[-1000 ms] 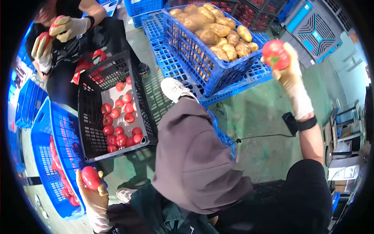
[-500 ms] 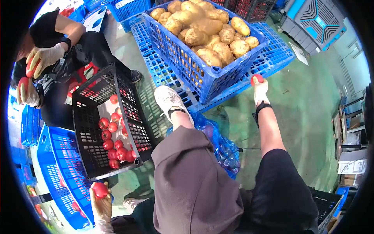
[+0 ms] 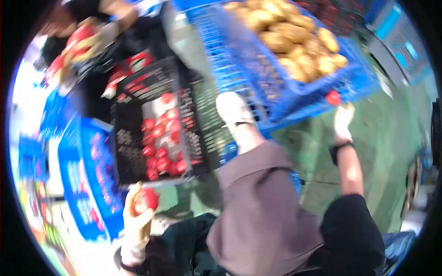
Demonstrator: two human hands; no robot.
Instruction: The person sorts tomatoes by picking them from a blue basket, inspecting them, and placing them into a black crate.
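My gloved left hand (image 3: 136, 220) is wrapped round a red tomato (image 3: 147, 201), just below the black crate (image 3: 120, 156) with several tomatoes (image 3: 158, 131) in it. My gloved right hand (image 3: 344, 120) is stretched out to the right, fingers apart. A second red tomato (image 3: 333, 97) is just past its fingertips, against the edge of the blue pallet (image 3: 363, 78); blur hides whether they touch. Beyond it stands a blue crate (image 3: 281, 99) heaped with potatoes (image 3: 294, 34).
Another person's gloved hands (image 3: 85, 46) hold red tomatoes at the upper left. Blue baskets (image 3: 99, 170) stand at the left. My shoe (image 3: 234, 110) is beside the pallet. A grey crate (image 3: 398, 41) is at the upper right.
The view has shifted, moving the scene rightward. My right hand's fingers have opened and its tomato now appears beyond the fingertips. My left hand has moved closer to the black crate with its tomato.
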